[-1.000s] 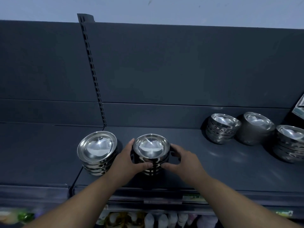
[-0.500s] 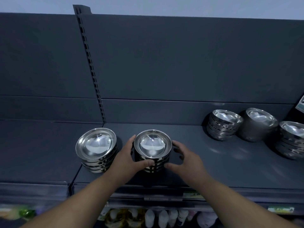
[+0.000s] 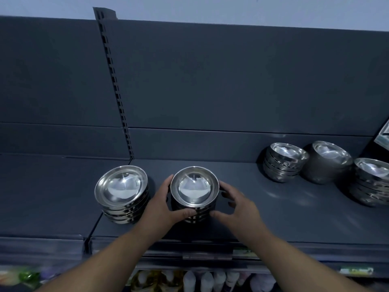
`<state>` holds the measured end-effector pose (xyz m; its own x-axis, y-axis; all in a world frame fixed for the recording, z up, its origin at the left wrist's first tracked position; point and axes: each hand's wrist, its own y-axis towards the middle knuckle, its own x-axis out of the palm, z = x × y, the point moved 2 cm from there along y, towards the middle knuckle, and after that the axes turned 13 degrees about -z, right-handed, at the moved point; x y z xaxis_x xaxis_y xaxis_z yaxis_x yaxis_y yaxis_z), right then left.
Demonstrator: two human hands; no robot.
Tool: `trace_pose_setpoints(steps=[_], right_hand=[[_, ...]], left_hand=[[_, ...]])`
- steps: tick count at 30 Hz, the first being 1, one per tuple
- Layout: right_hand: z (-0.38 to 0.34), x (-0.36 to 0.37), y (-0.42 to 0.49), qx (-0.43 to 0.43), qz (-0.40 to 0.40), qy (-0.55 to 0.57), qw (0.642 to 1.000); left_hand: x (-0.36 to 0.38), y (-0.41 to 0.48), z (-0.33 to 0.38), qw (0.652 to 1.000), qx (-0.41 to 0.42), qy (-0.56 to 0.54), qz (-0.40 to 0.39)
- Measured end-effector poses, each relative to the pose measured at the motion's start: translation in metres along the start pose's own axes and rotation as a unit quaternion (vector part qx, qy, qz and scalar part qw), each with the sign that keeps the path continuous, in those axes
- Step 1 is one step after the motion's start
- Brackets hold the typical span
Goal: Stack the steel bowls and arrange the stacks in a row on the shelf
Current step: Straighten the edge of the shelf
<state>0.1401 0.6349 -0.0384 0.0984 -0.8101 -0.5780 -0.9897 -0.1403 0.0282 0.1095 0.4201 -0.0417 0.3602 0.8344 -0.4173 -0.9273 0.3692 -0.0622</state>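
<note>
One: Five stacks in play on the shelf [image 3: 263,220]. At the left, the leftmost stack [image 3: 121,186] sits by the near edge. Just right of it, the left hand [image 3: 161,205] grasps the middle stack [image 3: 194,186], thumb curled across its near side.

Two: And the right hand [image 3: 239,207]?

One: Cupped at the stack's right flank, fingers curved. Gripping or just hovering, I can't tell.

Two: The smart play is even pressure from both sides, rims level, lined up with its left neighbour.

One: Well apart on the right, three more stacks [image 3: 328,163] wait against the far wall.
</note>
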Motion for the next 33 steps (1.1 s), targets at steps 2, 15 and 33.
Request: trace_pose_setpoints(steps=[2,15,33], right_hand=[[0.001,0.001,-0.001,0.004,-0.01,0.0,1.0],[0.007,0.016,-0.003,0.039,-0.03,-0.022,0.999],[0.004,0.026,0.001,0.077,-0.062,-0.05,0.994]], left_hand=[[0.0,-0.001,0.001,1.0,-0.002,0.005,-0.001],[0.012,-0.013,-0.009,0.999,0.018,-0.021,0.02],[0.0,-0.003,-0.004,0.999,0.012,-0.033,-0.032]])
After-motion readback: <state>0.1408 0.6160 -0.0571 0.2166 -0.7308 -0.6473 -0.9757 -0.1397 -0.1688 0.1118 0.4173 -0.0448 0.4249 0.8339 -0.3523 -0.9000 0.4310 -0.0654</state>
